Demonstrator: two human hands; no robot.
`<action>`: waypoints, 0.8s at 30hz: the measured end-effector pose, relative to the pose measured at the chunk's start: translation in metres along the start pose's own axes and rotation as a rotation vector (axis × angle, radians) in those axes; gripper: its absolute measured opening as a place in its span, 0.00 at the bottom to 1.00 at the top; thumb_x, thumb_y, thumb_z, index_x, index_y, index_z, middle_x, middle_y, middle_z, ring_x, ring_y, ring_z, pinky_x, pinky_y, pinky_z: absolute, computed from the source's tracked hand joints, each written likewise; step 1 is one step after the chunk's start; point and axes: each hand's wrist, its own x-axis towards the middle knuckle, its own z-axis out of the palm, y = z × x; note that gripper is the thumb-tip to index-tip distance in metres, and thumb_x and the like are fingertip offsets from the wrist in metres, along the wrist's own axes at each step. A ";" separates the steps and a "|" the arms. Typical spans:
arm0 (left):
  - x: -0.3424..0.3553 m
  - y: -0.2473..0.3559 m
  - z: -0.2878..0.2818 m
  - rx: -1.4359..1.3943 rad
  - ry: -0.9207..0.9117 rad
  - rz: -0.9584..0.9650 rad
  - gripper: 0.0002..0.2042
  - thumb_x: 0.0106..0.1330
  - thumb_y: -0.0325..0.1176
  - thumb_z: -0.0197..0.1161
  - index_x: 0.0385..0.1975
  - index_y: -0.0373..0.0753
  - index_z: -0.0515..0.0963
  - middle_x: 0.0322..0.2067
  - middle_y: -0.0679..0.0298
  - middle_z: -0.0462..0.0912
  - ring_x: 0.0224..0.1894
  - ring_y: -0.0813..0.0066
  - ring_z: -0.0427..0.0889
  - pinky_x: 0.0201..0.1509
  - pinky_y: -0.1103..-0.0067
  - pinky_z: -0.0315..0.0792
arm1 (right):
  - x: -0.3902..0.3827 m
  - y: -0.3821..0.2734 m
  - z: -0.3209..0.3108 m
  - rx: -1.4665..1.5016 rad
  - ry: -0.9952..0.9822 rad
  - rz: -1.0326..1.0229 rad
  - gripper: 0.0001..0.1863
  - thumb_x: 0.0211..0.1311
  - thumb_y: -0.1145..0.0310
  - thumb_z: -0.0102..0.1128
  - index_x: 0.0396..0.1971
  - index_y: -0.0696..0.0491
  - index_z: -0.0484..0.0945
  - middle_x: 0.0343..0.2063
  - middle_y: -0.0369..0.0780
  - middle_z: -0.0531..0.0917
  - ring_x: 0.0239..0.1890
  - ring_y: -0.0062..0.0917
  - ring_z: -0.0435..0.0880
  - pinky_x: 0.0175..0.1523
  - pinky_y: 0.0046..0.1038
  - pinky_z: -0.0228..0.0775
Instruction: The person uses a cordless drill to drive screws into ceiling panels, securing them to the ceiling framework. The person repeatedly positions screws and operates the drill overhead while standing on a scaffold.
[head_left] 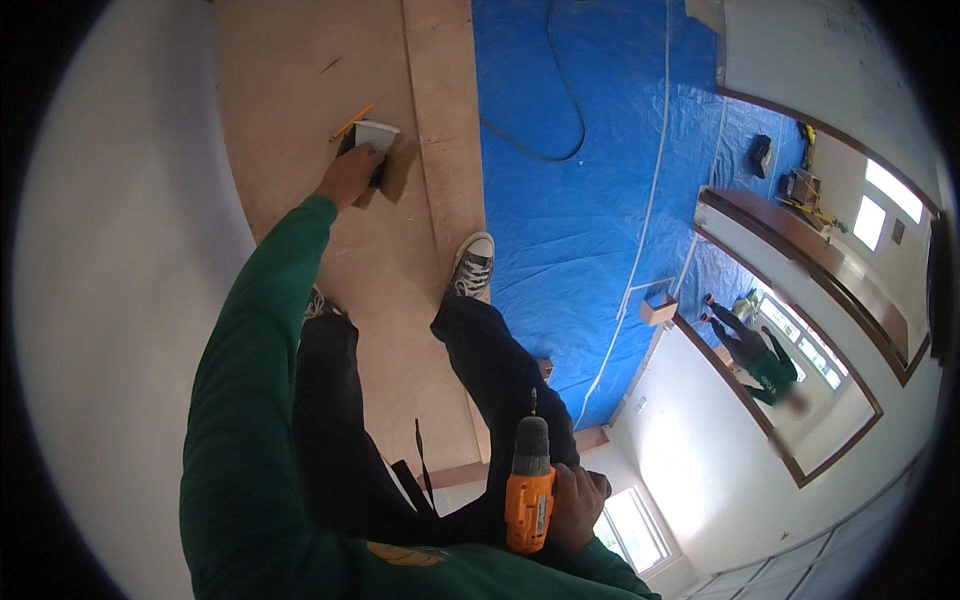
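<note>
1. Left hand is stretched far out on the plywood sheet, closed over a small white box (dark part beneath it; can't tell what it is).
2. Yellow pencil lies just beside the box, tip angled toward the wall.
3. Right hand grips an orange-and-grey cordless drill close to the body, bit pointing away.
4. Plywood's long edge runs next to a raised board; grey sneaker sits right at that edge.
5. Beyond it, blue tarp is mostly open floor, crossed by a dark cable and a white cord.
6. White wall bounds the plywood on the left, little room there.
7. Another person stands well apart, at the tarp's far side.
</note>
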 end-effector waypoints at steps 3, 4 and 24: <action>-0.010 -0.002 0.005 0.029 0.066 0.040 0.11 0.72 0.25 0.55 0.50 0.38 0.80 0.48 0.52 0.79 0.53 0.53 0.83 0.58 0.62 0.80 | -0.004 0.002 0.000 -0.020 -0.017 0.000 0.14 0.59 0.64 0.68 0.44 0.52 0.81 0.30 0.36 0.82 0.32 0.33 0.84 0.44 0.41 0.63; -0.007 0.001 0.003 0.036 0.092 0.056 0.11 0.72 0.25 0.55 0.50 0.38 0.80 0.47 0.52 0.79 0.53 0.53 0.83 0.59 0.62 0.80 | -0.005 0.002 0.001 -0.030 -0.021 0.005 0.15 0.59 0.64 0.68 0.44 0.52 0.81 0.30 0.36 0.82 0.31 0.33 0.84 0.44 0.41 0.63; 0.008 0.010 0.003 0.065 -0.027 -0.068 0.11 0.71 0.28 0.58 0.51 0.37 0.80 0.50 0.54 0.81 0.50 0.52 0.86 0.54 0.62 0.81 | 0.012 -0.009 -0.016 0.063 -0.038 0.061 0.17 0.56 0.63 0.73 0.43 0.51 0.82 0.30 0.34 0.83 0.33 0.29 0.84 0.45 0.37 0.66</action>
